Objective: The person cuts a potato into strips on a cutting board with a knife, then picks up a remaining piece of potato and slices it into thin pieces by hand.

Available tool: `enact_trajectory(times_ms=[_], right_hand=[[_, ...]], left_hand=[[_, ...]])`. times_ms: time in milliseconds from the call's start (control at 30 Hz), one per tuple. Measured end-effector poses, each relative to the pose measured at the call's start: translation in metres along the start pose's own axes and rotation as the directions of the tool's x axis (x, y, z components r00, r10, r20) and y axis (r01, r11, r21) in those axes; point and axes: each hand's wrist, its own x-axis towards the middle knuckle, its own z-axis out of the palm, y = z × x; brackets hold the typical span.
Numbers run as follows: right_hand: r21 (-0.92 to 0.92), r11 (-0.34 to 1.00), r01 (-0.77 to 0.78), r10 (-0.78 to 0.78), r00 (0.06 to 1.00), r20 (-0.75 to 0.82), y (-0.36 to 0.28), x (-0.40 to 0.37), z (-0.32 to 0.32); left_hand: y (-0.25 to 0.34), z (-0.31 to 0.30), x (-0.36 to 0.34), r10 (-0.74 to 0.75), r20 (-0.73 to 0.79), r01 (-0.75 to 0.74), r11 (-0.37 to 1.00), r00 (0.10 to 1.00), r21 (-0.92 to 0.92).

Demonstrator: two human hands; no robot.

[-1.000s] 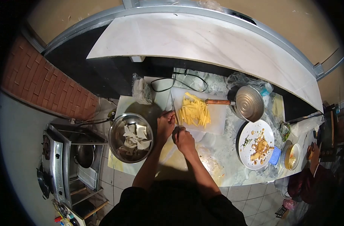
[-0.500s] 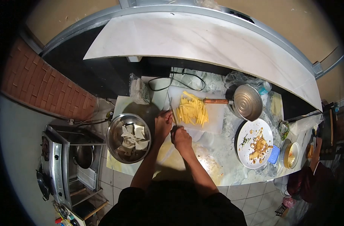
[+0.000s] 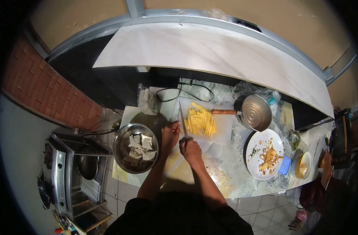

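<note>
My right hand [image 3: 191, 150] is wrapped round the handle of a kitchen knife [image 3: 183, 119], its blade pointing away from me along the left side of the cutting board [image 3: 224, 135]. Just left of the blade, my left hand [image 3: 170, 135] is closed with fingers pinched together; what they hold, if anything, is too small to name. Yellow sticks, like cut potato [image 3: 201, 120], lie heaped on the white board, right of the knife. Beside my left forearm stands a steel bowl [image 3: 116, 145] with pale, flat folded pieces [image 3: 141, 148] in it.
A saucepan [image 3: 257, 112] stands right of the board, its wooden handle over the board. Nearer me, a white plate [image 3: 252, 163] bears peelings, with a blue lid [image 3: 284, 165] beside it. A co-worker's arm [image 3: 327, 172] shows at far right. A stove [image 3: 55, 172] stands left.
The knife blade has swung into plainer view between my hands and the yellow sticks. My hands stay close together. The whole view has shifted slightly.
</note>
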Motion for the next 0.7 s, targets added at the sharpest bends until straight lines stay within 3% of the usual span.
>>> enact_trajectory(times_ms=[200,267,433,500,700], right_hand=[[0.028,0.999,0.028,-0.028,0.999,0.025,-0.001,0.000,-0.002],[0.030,0.999,0.031,-0.032,0.999,0.023,-0.004,-0.001,-0.001],[0.043,0.999,0.008,-0.011,0.999,0.053,-0.008,-0.001,-0.002],[-0.050,0.999,0.013,-0.009,0.996,0.091,-0.009,-0.001,-0.003],[-0.084,0.996,0.014,-0.007,0.997,0.080,-0.012,-0.001,0.002]], left_hand=[[0.000,0.002,-0.003,-0.110,-0.053,0.106,0.992,0.993,-0.074],[0.006,-0.001,-0.001,-0.193,-0.005,0.193,0.979,0.981,-0.073],[-0.005,0.004,0.000,-0.190,0.009,0.190,0.974,0.982,-0.121],[-0.005,0.004,0.001,-0.190,0.019,0.191,0.972,0.982,-0.135],[0.002,-0.002,0.002,-0.170,0.025,0.171,0.972,0.985,-0.159]])
